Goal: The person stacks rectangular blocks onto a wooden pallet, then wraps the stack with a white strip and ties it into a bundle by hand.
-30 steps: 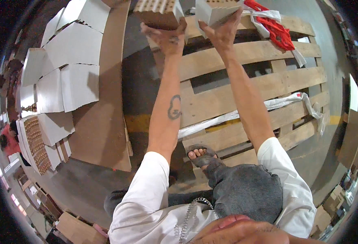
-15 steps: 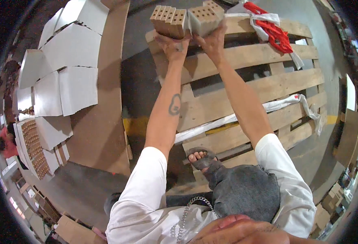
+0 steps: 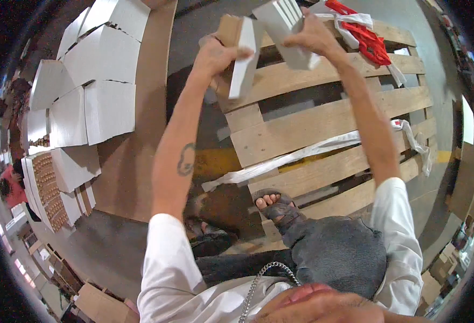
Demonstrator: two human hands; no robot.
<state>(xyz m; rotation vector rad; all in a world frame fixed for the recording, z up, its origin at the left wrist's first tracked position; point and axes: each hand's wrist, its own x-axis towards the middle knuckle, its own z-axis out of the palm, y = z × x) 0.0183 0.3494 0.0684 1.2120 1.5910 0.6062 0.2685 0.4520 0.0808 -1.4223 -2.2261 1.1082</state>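
My left hand (image 3: 215, 56) is closed round a bundle of boards (image 3: 244, 64) with brown sides and a white face, its thumb over the white edge. Just to the right, my right hand (image 3: 315, 36) grips a second bundle of white boards (image 3: 280, 29), tilted, with narrow grooves between the pieces at its upper end. Both bundles are held up over the far left corner of a wooden pallet (image 3: 307, 126), with a small gap between them. Most of my left fingers are hidden behind the boards.
Stacks of white boards (image 3: 99, 59) stand at left on a brown sheet (image 3: 126, 177). Red and white strapping (image 3: 360, 37) lies on the pallet's far side; a white strap (image 3: 301, 156) crosses its slats. My sandalled foot (image 3: 274, 204) is by the pallet's near edge.
My hands have moved apart and turned the two bundles, which stood close together with holed brown ends showing. White faces now show, and both bundles are tilted.
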